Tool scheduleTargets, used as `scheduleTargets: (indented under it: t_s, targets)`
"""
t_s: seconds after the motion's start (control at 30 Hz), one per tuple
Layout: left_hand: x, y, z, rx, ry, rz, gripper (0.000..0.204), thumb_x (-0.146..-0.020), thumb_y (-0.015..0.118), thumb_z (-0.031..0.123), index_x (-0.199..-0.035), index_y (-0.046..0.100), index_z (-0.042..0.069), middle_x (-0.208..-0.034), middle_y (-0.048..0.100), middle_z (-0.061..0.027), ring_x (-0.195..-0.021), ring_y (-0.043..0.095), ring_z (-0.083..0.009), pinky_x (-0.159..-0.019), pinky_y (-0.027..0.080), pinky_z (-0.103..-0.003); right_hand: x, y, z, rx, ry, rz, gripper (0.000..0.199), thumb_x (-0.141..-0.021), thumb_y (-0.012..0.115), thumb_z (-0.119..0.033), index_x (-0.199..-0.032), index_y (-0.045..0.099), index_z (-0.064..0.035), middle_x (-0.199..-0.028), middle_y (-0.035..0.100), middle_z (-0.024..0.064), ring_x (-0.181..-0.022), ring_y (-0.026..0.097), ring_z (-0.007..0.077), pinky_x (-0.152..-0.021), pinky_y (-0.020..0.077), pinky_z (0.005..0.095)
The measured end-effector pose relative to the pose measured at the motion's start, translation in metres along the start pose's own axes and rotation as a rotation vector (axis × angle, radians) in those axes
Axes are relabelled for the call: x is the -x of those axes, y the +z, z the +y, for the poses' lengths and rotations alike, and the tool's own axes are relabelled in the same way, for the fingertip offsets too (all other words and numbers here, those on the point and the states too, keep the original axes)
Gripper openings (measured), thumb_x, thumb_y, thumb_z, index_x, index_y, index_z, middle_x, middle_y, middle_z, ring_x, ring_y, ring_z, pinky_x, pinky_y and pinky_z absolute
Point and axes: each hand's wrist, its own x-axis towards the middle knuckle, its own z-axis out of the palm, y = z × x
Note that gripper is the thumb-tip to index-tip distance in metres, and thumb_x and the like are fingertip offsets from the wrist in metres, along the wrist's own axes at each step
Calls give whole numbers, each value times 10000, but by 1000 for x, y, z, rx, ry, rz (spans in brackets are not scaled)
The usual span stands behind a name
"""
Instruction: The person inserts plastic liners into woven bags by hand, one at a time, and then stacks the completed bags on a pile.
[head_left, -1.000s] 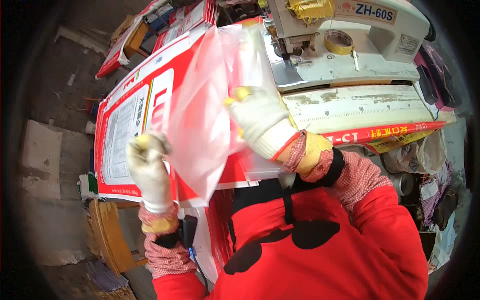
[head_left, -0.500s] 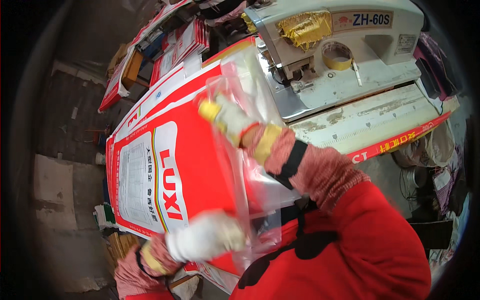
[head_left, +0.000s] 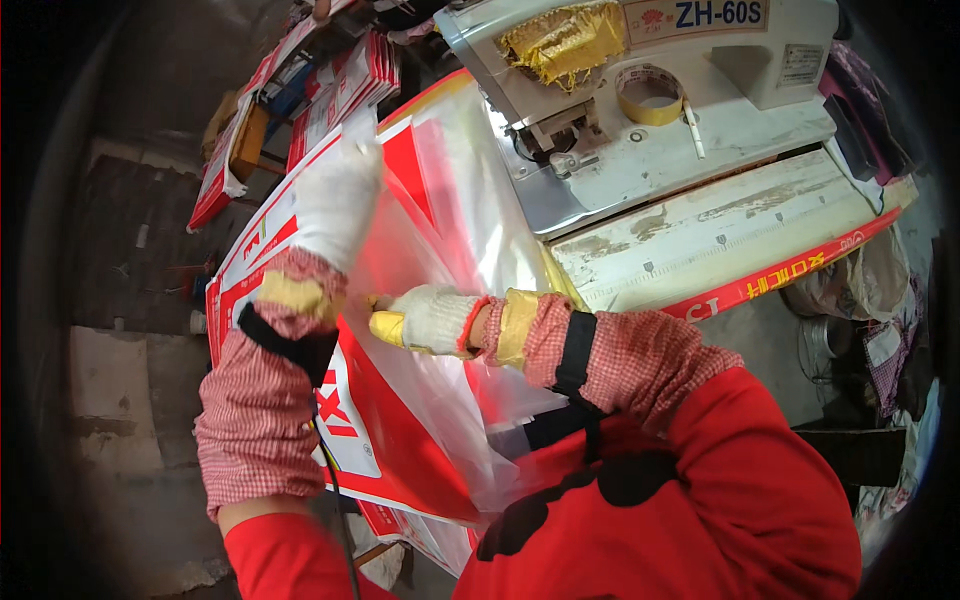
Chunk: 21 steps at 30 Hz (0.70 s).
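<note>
In front of me lies a red and white printed sack point(head_left: 405, 440), on a stack of similar sacks. A clear plastic liner point(head_left: 425, 400) spreads crumpled over its right side. My right hand point(head_left: 430, 318), in a white knit glove with yellow fingertips, is closed on the liner around mid-sack. Over the sack's far part reaches my left hand point(head_left: 340, 200), in a white glove. Motion smears its fingers, so their grip is unclear. My left forearm hides much of the sack's printed panel.
A pale industrial sewing machine point(head_left: 560, 190) stands at the far right, with a tape roll point(head_left: 650, 95) and a white stick point(head_left: 693, 130) on its bed. A white ledge point(head_left: 720, 235) with a red front runs along it. More folded sacks point(head_left: 345, 90) are stacked at the far left.
My left hand has swung from the sack's near edge to its far part. My right hand has come nearer and slightly left, and the liner has shifted and crumpled across the sack.
</note>
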Motion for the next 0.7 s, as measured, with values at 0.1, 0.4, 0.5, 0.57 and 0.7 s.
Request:
scheduleTargets:
  t_s: [0.1, 0.4, 0.5, 0.57, 0.7]
  targets:
    - [-9, 32, -6, -14, -55, 35, 182, -785, 539, 204, -913, 551, 76, -790, 590, -93, -725, 616, -286, -624, 509, -400, -9, 8, -5, 212, -51, 25, 398, -812, 409, -272, -1163, 524, -124, -718, 630, 136, -692, 624, 277, -656, 481, 365]
    - [-93, -55, -79, -201, -135, -131, 198, -752, 526, 147, -922, 604, 82, -915, 633, -140, -874, 610, -307, -733, 496, -409, -4, 108, -1, 220, -299, -460, 511, -723, 574, -265, -1186, 461, -81, -1085, 546, 188, -940, 549, 357, -782, 444, 402]
    - [-110, -89, -88, -141, -84, -94, 226, -827, 419, 183, -943, 568, 60, -943, 615, -165, -909, 586, -331, -771, 460, -424, 49, 69, 14, 106, -243, -126, 524, -722, 594, -280, -1192, 464, -89, -1066, 562, 154, -936, 548, 331, -774, 443, 386]
    - [-102, -98, -86, -169, -37, -66, 241, -839, 396, 196, -948, 565, 64, -950, 612, -168, -920, 581, -333, -784, 453, -423, 99, 35, 32, 30, -210, 85, 533, -721, 608, -290, -1196, 466, -94, -1054, 572, 131, -934, 548, 314, -769, 442, 374]
    - [-88, -98, -81, -157, 21, -53, 259, -839, 398, 225, -946, 570, 64, -942, 615, -165, -917, 583, -328, -779, 456, -409, 139, -1, 28, -111, -110, 513, 551, -720, 635, -310, -1204, 471, -104, -1030, 593, 86, -929, 547, 280, -759, 441, 352]
